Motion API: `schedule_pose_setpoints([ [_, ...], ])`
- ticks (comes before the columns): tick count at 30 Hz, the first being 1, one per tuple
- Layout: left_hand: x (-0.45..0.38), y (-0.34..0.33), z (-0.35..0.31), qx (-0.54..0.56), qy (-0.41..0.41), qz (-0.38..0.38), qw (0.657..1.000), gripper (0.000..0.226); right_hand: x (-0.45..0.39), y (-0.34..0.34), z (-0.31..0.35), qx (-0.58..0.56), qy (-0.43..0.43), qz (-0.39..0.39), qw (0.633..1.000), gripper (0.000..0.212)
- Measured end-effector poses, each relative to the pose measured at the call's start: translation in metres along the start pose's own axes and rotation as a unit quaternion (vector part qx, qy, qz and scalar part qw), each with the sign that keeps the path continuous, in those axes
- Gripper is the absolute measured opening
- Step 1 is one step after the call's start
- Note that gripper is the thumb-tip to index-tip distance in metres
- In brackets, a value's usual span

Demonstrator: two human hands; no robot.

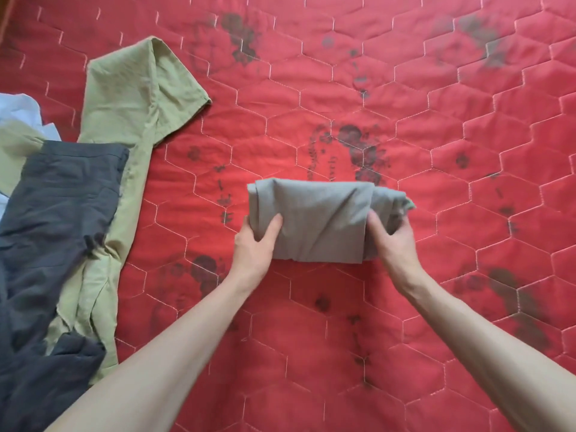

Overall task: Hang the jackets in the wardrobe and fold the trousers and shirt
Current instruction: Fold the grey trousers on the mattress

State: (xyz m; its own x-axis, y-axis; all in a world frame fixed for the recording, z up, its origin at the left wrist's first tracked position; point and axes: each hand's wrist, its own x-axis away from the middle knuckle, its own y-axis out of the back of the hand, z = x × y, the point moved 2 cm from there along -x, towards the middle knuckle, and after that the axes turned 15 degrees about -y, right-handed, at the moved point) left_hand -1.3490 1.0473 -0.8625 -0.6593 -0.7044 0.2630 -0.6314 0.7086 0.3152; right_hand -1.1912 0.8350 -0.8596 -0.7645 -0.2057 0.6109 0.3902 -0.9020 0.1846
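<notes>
A grey garment (321, 216), folded into a compact bundle, lies in the middle of the red quilted bed cover (436, 126). My left hand (254, 244) grips its left end, thumb on top and fingers underneath. My right hand (394, 240) grips its right end, where loose folds bunch out to the side. At the left lie olive-green trousers (131, 120), stretched out lengthways. A dark grey garment (53, 232) lies partly over them.
A pale blue cloth (21, 109) shows at the left edge, under the other clothes. The cover carries dark stains. A strip of brown wood (3, 14) shows at the top left corner.
</notes>
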Motion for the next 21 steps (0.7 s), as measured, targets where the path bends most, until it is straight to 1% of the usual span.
schedule_pose_setpoints([
  [2,-0.009,-0.008,0.002,-0.01,0.023,0.004,1.0,0.044,-0.009,-0.011,-0.012,0.069,-0.018,0.043,0.997,0.053],
  [3,-0.014,-0.009,0.002,-0.029,0.029,0.011,0.999,0.048,-0.014,-0.013,-0.016,0.094,-0.024,0.041,0.994,0.046],
  [5,-0.025,-0.011,0.002,-0.081,0.05,0.028,0.995,0.05,-0.027,-0.016,-0.018,0.133,-0.043,0.015,0.99,0.042],
  [7,-0.03,-0.015,0.001,-0.133,0.069,0.032,0.988,0.055,-0.03,-0.022,-0.016,0.187,-0.071,-0.029,0.979,0.053],
  [8,-0.031,-0.018,0.0,-0.154,0.071,0.026,0.985,0.058,-0.029,-0.025,-0.015,0.211,-0.068,-0.073,0.972,0.058],
  [9,-0.031,-0.02,-0.001,-0.172,0.071,0.016,0.982,0.06,-0.023,-0.028,-0.012,0.23,-0.031,-0.133,0.964,0.058],
  [10,-0.03,-0.023,-0.002,-0.188,0.069,0.005,0.98,0.06,-0.015,-0.032,-0.007,0.245,0.032,-0.199,0.948,0.052],
  [11,-0.028,-0.024,-0.002,-0.201,0.064,-0.004,0.978,0.059,-0.009,-0.036,-0.003,0.26,0.098,-0.247,0.929,0.044],
  [12,-0.027,-0.025,0.0,-0.207,0.053,-0.011,0.977,0.056,-0.005,-0.041,0.001,0.27,0.145,-0.265,0.914,0.039],
  [13,-0.025,-0.025,0.0,-0.208,0.037,-0.017,0.977,0.054,-0.004,-0.046,0.004,0.278,0.162,-0.26,0.91,0.038],
  [14,-0.022,-0.025,0.0,-0.21,0.018,-0.024,0.977,0.051,-0.007,-0.05,0.007,0.281,0.151,-0.248,0.915,0.04],
  [15,-0.02,-0.026,-0.001,-0.224,-0.006,-0.036,0.974,0.049,-0.013,-0.054,0.012,0.283,0.124,-0.242,0.92,0.042],
  [17,-0.023,-0.028,-0.007,-0.283,-0.053,-0.079,0.954,0.044,-0.026,-0.062,0.025,0.301,0.088,-0.244,0.918,0.043],
  [18,-0.027,-0.028,-0.011,-0.301,-0.059,-0.102,0.946,0.04,-0.034,-0.065,0.033,0.306,0.079,-0.233,0.92,0.041],
  [19,-0.034,-0.028,-0.014,-0.302,-0.05,-0.117,0.945,0.037,-0.042,-0.068,0.04,0.296,0.066,-0.204,0.931,0.037],
  [20,-0.042,-0.028,-0.016,-0.288,-0.032,-0.121,0.949,0.033,-0.049,-0.069,0.047,0.277,0.043,-0.171,0.944,0.037],
  [21,-0.05,-0.027,-0.016,-0.265,-0.016,-0.119,0.957,0.026,-0.056,-0.068,0.051,0.258,0.022,-0.153,0.954,0.041],
])
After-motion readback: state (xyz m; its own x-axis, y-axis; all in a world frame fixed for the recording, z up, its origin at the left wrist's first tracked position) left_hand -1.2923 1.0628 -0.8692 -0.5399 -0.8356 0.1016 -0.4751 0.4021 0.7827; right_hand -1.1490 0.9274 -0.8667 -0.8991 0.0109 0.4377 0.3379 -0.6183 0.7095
